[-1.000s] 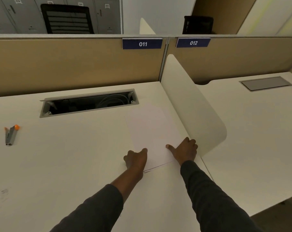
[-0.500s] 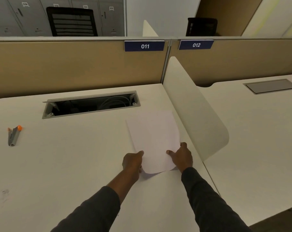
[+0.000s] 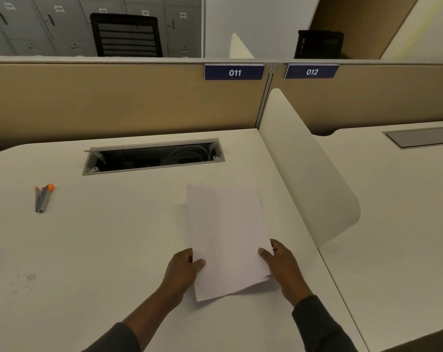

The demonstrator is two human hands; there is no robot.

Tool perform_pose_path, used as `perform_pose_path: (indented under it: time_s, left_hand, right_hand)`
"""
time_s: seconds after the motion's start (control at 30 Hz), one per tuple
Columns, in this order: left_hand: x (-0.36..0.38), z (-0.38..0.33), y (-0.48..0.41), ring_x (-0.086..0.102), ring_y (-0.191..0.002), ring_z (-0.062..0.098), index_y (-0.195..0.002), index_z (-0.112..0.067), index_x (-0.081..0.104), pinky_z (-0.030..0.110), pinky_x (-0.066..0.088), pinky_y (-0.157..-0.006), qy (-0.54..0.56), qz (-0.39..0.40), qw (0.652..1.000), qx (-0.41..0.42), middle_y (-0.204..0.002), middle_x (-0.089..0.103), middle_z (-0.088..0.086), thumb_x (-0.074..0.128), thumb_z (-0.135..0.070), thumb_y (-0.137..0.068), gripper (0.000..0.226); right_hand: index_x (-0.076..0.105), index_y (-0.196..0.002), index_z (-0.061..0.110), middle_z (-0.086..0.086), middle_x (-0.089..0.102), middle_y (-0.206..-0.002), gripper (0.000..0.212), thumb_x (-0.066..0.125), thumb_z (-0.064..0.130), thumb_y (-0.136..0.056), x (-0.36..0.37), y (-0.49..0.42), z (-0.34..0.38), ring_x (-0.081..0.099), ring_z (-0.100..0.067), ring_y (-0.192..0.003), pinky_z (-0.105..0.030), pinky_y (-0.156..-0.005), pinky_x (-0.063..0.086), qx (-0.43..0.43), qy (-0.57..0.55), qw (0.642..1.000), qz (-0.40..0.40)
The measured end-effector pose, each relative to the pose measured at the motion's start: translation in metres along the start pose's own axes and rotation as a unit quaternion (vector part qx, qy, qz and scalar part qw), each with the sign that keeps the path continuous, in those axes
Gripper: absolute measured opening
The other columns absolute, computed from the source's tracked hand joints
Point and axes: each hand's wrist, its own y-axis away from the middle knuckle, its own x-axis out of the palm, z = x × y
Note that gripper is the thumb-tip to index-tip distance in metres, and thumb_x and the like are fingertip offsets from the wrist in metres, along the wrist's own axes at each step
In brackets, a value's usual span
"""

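Paper (image 3: 228, 235) is pinched by left hand (image 3: 181, 273) and right hand (image 3: 284, 271) below sign 011 (image 3: 234, 72) and sign 012 (image 3: 311, 71).

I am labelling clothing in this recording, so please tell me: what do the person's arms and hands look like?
Both arms wear long, plain dark grey sleeves. The left sleeve ends partway up the forearm; the right sleeve reaches the wrist. The left hand and right hand are bare: no gloves, no watch in view.

Head cam, wide-angle, looks fwd + down; paper (image 3: 228, 237) close, partition (image 3: 113, 102) beyond. Single view.
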Motion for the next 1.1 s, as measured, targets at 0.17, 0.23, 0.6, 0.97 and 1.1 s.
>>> perform_pose_path:
  time_s: [0.17,0.23,0.6,0.97,1.1]
  left_hand:
    - [-0.048,0.028,0.027,0.077,-0.094,0.018,-0.104,-0.022,0.077,0.034,0.06,-0.081,0.008,0.047,0.999,0.026,-0.099,0.082,-0.004,0.065,-0.009,-0.099,0.018]
    - [-0.061,0.036,0.035,0.078,-0.095,0.018,-0.109,-0.019,0.077,0.033,0.059,-0.08,0.012,0.065,0.997,0.025,-0.102,0.082,-0.003,0.065,-0.009,-0.1,0.018]
    - [-0.11,0.072,0.036,0.071,-0.089,0.026,-0.105,-0.015,0.063,0.037,0.054,-0.072,0.062,-0.099,0.993,-0.034,-0.098,0.072,0.005,0.076,-0.035,-0.093,0.027]
    - [-0.145,0.081,0.03,0.058,-0.074,0.028,-0.078,-0.009,0.059,0.04,0.045,-0.07,0.148,-0.172,0.973,-0.037,-0.081,0.065,0.007,0.072,-0.026,-0.096,0.029]
    - [-0.158,0.076,0.038,0.073,-0.095,0.035,-0.1,-0.016,0.074,0.042,0.057,-0.081,0.192,-0.112,0.974,-0.039,-0.102,0.078,0.009,0.069,-0.013,-0.098,0.006]
  right_hand:
    - [0.064,-0.117,0.023,-0.004,0.075,-0.106,0.023,0.057,0.034,-0.098,0.008,0.027,0.005,0.072,-0.027,-0.093,-0.037,-0.077,0.059,0.068,-0.131,0.985,0.092]
    - [0.066,-0.113,0.019,-0.008,0.075,-0.105,0.026,0.058,0.038,-0.097,0.012,0.032,0.004,0.072,-0.03,-0.094,-0.041,-0.082,0.059,0.091,-0.156,0.977,0.111]
    - [0.069,-0.098,0.024,0.003,0.074,-0.098,0.011,0.064,0.016,-0.094,0.082,0.058,0.022,0.07,-0.013,-0.087,-0.019,-0.066,0.052,0.039,-0.043,0.992,0.109]
    - [0.073,-0.108,0.022,0.004,0.077,-0.099,0.019,0.071,0.021,-0.089,0.099,0.07,0.037,0.073,-0.021,-0.093,-0.05,-0.093,0.054,0.013,-0.059,0.99,0.128]
    - [0.073,-0.107,0.02,0.002,0.077,-0.101,0.019,0.072,0.021,-0.088,0.106,0.075,0.045,0.073,-0.016,-0.089,-0.037,-0.082,0.06,0.001,-0.067,0.987,0.143]
